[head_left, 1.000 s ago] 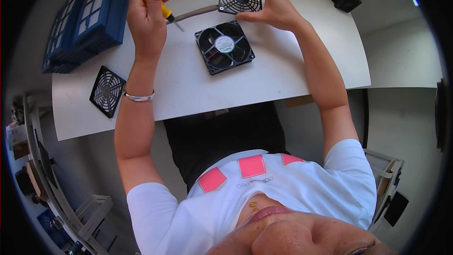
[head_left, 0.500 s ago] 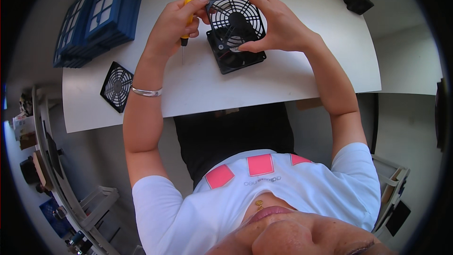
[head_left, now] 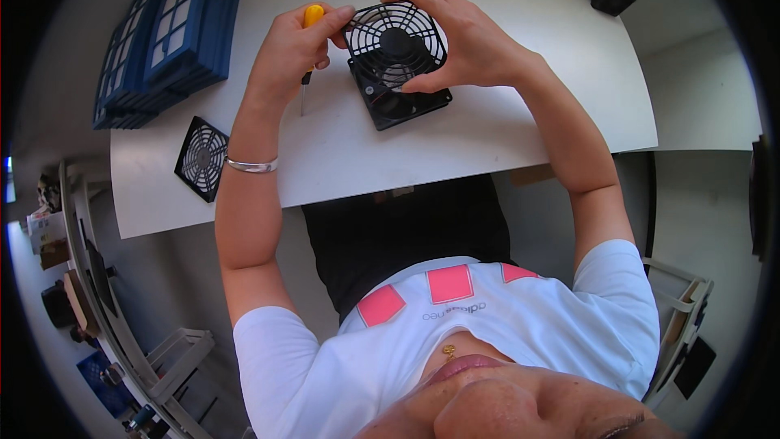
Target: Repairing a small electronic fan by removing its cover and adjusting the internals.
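The black fan guard (head_left: 396, 41) now sits over the black fan (head_left: 402, 97) at upper centre of the white table (head_left: 504, 130), nearer its seat than half a second ago. The right hand (head_left: 463, 41) pinches its rim; the left hand (head_left: 292, 49) curls around a yellow-handled screwdriver (head_left: 309, 41), apparently also touching the guard. Blue filter frames (head_left: 166, 41) are stacked upper left; a second guard (head_left: 201, 158) lies at the left edge.

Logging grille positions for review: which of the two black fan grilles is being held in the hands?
The fan grille above the black fan, gripped by the right hand and touched by the left hand. The other grille lies untouched near the table's left edge.
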{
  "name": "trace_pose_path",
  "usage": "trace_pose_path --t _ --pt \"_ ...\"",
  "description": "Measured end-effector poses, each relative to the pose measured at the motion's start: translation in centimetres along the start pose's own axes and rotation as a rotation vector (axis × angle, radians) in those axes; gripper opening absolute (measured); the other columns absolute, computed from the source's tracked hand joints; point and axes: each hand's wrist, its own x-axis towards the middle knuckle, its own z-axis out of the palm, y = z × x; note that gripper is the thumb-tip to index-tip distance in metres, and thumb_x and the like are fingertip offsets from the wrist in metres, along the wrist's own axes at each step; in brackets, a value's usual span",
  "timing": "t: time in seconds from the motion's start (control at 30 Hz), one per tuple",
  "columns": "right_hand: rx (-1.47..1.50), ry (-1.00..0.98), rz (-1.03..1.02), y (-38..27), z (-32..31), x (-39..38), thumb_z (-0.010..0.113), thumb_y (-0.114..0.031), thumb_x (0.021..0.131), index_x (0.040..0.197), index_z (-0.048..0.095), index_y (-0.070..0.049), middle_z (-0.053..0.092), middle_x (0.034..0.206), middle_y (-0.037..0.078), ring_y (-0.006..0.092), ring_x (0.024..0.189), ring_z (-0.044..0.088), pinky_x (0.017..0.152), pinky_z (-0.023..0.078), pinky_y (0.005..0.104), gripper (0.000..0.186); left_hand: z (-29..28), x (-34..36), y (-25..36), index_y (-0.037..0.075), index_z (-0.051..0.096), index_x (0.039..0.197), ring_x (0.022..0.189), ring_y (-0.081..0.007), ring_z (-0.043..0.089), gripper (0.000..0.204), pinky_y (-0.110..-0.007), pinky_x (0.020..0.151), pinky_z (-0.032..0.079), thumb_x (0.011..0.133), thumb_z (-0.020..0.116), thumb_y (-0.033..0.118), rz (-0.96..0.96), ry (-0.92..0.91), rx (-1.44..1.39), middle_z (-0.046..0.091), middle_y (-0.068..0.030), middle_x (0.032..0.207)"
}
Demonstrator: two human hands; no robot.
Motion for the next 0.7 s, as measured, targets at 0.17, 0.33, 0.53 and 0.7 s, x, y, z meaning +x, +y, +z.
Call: trace_pose_path --t 0.17,0.33,0.53,0.7 --pt "0.300 0.067 0.084 1.9 0.4 -0.1 0.086 -0.030 0.073 0.147 0.039 -0.010 0.051 0.140 0.014 0.0264 0.130 0.049 0.109 0.043 0.0387 0.090 -0.1 0.1 0.3 0.006 0.064 0.093 0.047 -0.0002 0.036 0.027 -0.019 0.048 0.032 0.094 0.068 0.032 -0.023 -0.020 -0.154 0.058 0.0018 0.069" --pt "0.816 0.140 0.670 3.2 -0.1 0.2 0.054 -0.037 0.101 0.119 0.064 -0.001 0.068 0.106 0.006 0.0109 0.096 0.065 0.090 0.051 0.0254 0.041 -0.5 0.0 0.3 0.004 0.066 0.092 0.048 -0.0014 0.039 0.028 -0.019 0.048 0.034 0.093 0.069 0.032 -0.005 -0.002 -0.178 0.059 0.0000 0.069" --pt "0.904 0.031 0.698 2.6 -0.5 0.3 0.062 -0.028 0.098 0.116 0.065 -0.004 0.067 0.096 0.001 0.0059 0.089 0.063 0.085 0.052 0.0204 0.031 -0.6 0.0 0.3 0.004 0.067 0.091 0.050 -0.0027 0.042 0.029 -0.020 0.048 0.036 0.092 0.071 0.033 0.005 0.023 -0.169 0.061 -0.0012 0.068" --pt "0.929 0.060 0.688 2.8 -0.2 0.1 0.066 -0.024 0.095 0.117 0.064 -0.003 0.067 0.096 0.001 0.0056 0.087 0.063 0.083 0.052 0.0197 0.031 -0.5 0.0 0.3 0.004 0.067 0.092 0.051 -0.0028 0.042 0.029 -0.020 0.048 0.036 0.092 0.071 0.033 -0.001 0.011 -0.133 0.061 -0.0010 0.069"
